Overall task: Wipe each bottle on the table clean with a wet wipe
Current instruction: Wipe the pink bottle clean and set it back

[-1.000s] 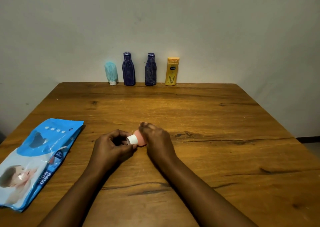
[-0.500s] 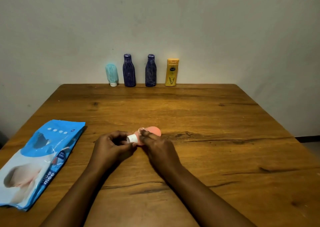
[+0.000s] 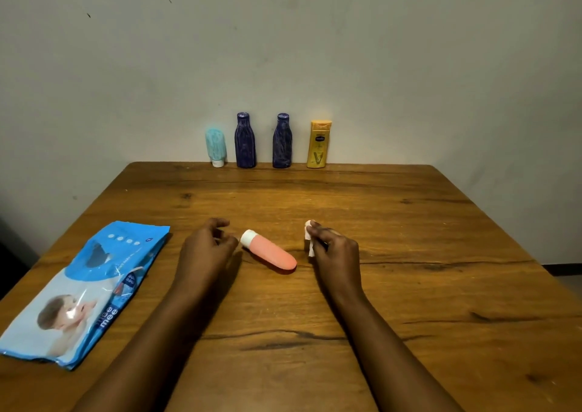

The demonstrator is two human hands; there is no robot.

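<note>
— What did we have in the grip?

— Our right hand (image 3: 333,251) pinched the wipe (image 3: 310,242), a small crumpled white wad, between thumb and fingertips. Our left hand (image 3: 204,249) held nothing; its fingers hung loosely curled just beside the white cap.

— And the pink bottle (image 3: 272,253)?

— It lay on its side on the table (image 3: 409,285) between our hands, clear of the right. Half a second before, both hands were on it, the left at the cap. We had since let go and drawn apart, so we judged it wiped and the next one due.

— What was left?

— Four stood at the far edge by the wall: a teal tube (image 3: 215,145) on its cap, two streaky blue bottles (image 3: 245,140), and a smooth yellow bottle (image 3: 318,145). The glossy pack (image 3: 78,292) lay near left on the grained wood.
</note>
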